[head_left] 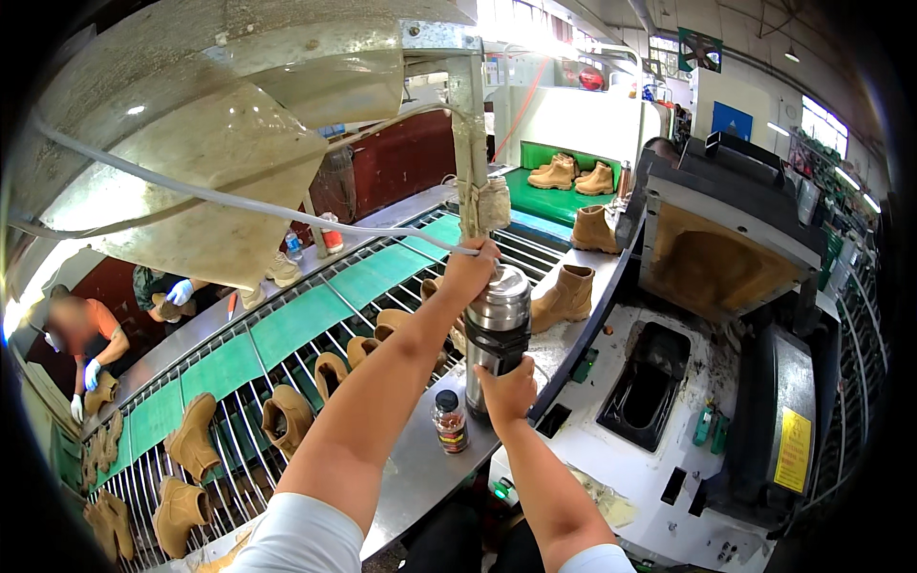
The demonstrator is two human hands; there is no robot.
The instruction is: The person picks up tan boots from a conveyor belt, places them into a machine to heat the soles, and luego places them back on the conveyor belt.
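This is a footwear factory floor. Tan ankle boots (194,435) stand and lie along a long rack of metal rods (525,250), beside a green strip (287,339), and more stand on a green shelf (535,199). Across the rack, 2 gloved workers (98,317) handle footwear. A bulky machine (611,382) with a raised block (731,253) stands to the right, under a high roof with strip lights (847,178), tall windows (823,124) and a large fan (700,50).

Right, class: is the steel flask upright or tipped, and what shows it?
Upright: the steel flask has its top up near the left hand and its base down beside the small bottle, the right hand holding it.
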